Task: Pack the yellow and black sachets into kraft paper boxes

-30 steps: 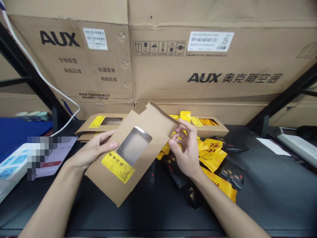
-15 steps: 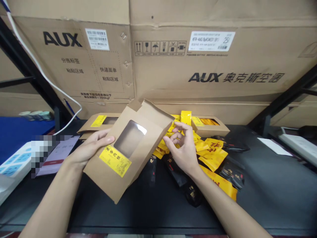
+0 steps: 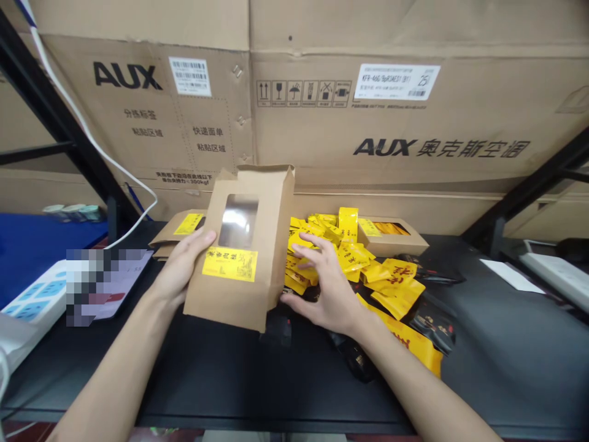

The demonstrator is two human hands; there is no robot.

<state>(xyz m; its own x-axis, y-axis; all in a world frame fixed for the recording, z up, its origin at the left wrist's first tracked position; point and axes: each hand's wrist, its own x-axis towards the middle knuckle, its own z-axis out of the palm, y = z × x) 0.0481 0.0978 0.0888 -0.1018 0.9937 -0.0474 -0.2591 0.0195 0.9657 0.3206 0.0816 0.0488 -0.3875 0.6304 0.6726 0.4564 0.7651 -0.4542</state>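
My left hand (image 3: pixel 186 261) grips the left side of a brown kraft paper box (image 3: pixel 242 304), its thumb on the front face. The box has a clear window and a yellow label (image 3: pixel 230 265), and its top flaps stand up unfolded. Just right of the box, my right hand (image 3: pixel 329 288) is held with fingers apart and nothing in it; whether the thumb touches the box's lower side I cannot tell. Behind and around that hand lies a pile of yellow sachets (image 3: pixel 352 256), with black sachets (image 3: pixel 432 322) among them.
A filled windowed box (image 3: pixel 396 245) lies at the back right, and flat kraft boxes (image 3: pixel 172 230) lie at the back left. Large AUX cartons (image 3: pixel 304 141) wall off the rear. A power strip (image 3: pixel 41 288) and a phone-like slab (image 3: pixel 133 279) are on the left.
The box has turned from a tilt to nearly upright and moved slightly up. My right hand has shifted left and down, from the box's top corner to its side.
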